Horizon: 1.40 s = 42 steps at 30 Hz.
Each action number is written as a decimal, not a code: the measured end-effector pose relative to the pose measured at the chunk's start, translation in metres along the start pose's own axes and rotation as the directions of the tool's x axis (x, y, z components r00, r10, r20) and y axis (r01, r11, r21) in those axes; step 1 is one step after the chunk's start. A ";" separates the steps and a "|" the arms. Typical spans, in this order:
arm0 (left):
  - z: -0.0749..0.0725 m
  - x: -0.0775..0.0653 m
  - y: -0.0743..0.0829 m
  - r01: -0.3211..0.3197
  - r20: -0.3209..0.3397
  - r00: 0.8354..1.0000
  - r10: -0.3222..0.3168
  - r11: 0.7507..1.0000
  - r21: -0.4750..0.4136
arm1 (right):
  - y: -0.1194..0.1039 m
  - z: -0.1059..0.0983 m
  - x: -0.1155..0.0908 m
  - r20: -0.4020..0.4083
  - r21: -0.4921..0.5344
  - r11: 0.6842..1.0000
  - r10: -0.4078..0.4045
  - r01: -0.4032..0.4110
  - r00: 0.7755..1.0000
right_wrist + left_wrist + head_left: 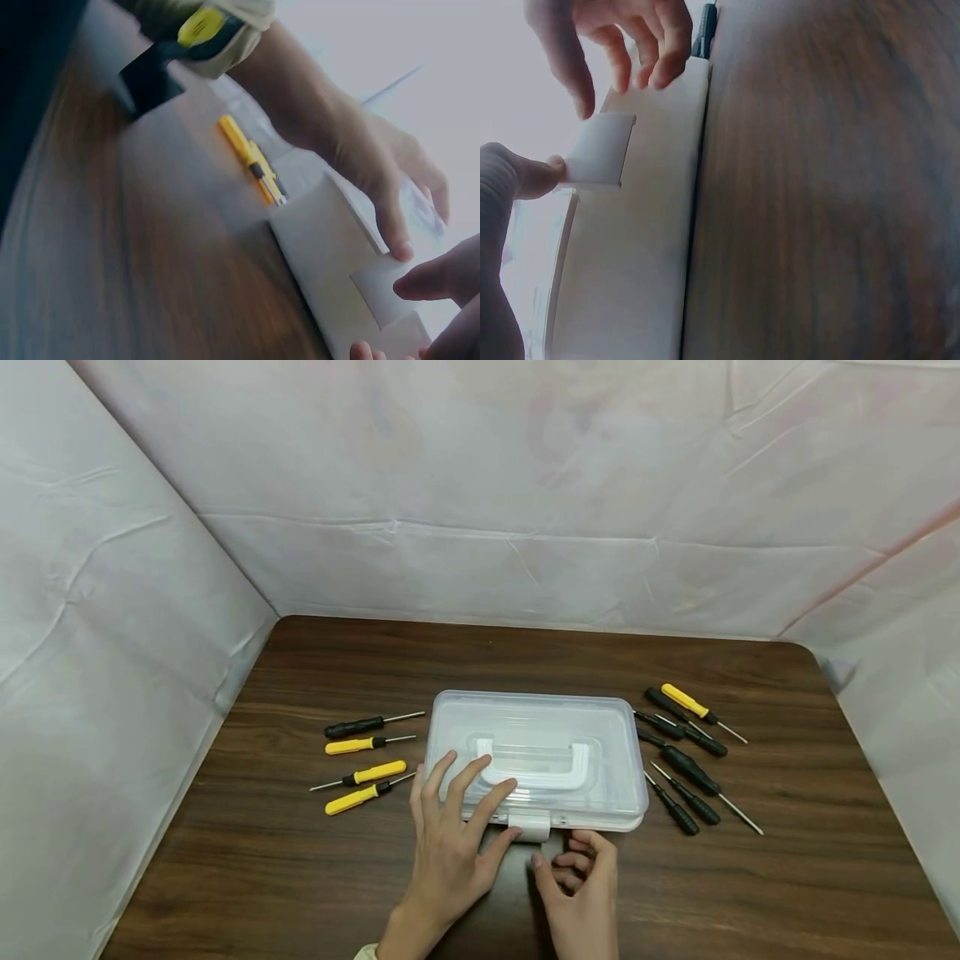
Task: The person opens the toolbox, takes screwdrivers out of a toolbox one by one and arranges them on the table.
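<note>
A storage box (pixel 457 714) with a clear lid and a white folding handle (pixel 540 779) sits on the table. At its front edge, a white latch (pixel 529 827) juts outward; the left wrist view shows this latch (pixel 600 150) standing off the white front wall. My left hand (pixel 453 852) rests on the lid's front left with fingers spread, its thumb touching the latch. Just right of the latch is my right hand (pixel 583 893), fingers loosely bent with nothing seen in them. In the right wrist view, the right thumb (pixel 435 279) lies close to the latch.
Left of the box lie several yellow and black screwdrivers (pixel 366 772). On its right are several more, mostly black screwdrivers (pixel 686 768), some touching or partly behind the box. The dark wooden table (pixel 750 893) is bordered by white sheeting (pixel 480 568) at back and sides.
</note>
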<state>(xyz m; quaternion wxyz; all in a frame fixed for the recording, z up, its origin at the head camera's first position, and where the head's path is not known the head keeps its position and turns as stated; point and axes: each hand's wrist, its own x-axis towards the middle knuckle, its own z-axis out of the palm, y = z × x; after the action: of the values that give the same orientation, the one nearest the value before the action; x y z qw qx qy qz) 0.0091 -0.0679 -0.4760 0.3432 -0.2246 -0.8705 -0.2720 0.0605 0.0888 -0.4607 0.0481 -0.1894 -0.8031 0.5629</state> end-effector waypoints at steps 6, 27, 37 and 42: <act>0.000 0.001 0.000 -0.005 -0.008 1.000 0.005 1.000 0.004 | 0.010 -0.004 -0.001 -0.177 -0.274 0.880 -0.444 0.389 0.878; 0.000 0.000 0.000 0.004 0.002 1.000 -0.004 1.000 0.007 | 0.010 -0.009 0.028 0.004 -0.496 0.520 -0.799 0.695 0.601; 0.002 0.000 0.001 0.001 -0.011 1.000 -0.001 1.000 0.014 | 0.010 -0.009 0.030 0.016 -0.517 0.503 -0.803 0.692 0.595; 0.002 0.000 0.000 0.014 -0.017 1.000 -0.013 1.000 0.013 | 0.010 -0.010 0.032 0.020 -0.537 0.493 -0.804 0.685 0.594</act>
<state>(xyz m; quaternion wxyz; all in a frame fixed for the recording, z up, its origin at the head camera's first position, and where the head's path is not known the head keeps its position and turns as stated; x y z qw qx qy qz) 0.0078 -0.0663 -0.4770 0.3502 -0.2142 -0.8708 -0.2706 0.0361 0.1116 -0.4704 0.3323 0.1090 -0.9069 0.2349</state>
